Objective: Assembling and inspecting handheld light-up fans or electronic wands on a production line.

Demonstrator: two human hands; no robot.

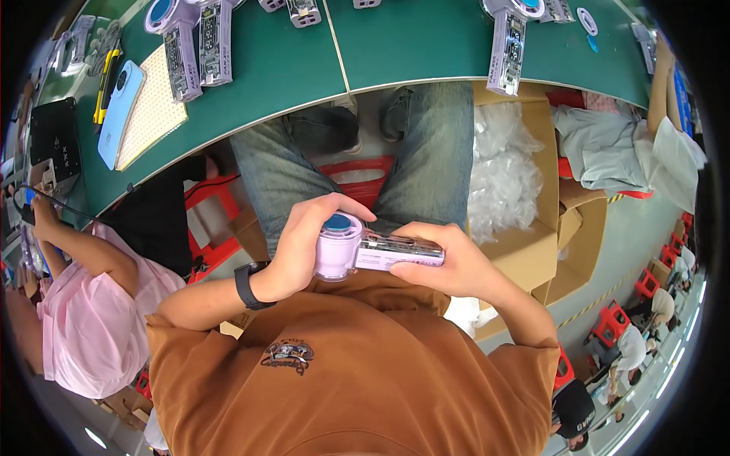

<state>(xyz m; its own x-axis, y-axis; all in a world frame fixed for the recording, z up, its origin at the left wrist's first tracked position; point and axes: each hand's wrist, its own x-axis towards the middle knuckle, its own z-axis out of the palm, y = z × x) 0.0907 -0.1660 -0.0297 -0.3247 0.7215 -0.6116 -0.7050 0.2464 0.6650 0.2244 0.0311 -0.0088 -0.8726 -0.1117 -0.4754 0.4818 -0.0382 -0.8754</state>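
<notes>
Over my lap, close to my body, a lilac handheld fan (340,251) lies on its side between my hands. It has a round head with a blue disc and a handle with a see-through side showing the electronics. My left hand (298,242) is closed round the head, fingers over its far side. Gripping the handle's end is my right hand (452,262), its thumb along the near side. Similar fans lie on the green table: a pair at the left (215,45) and one at the right (506,57), handles toward me.
The green table (411,45) curves ahead, its edge beyond my knees. At its left lie a blue phone (122,114), a dotted yellowish pad (156,114) and a yellow cutter (106,85). A cardboard box (525,262) of clear plastic bags stands at my right. People sit on both sides.
</notes>
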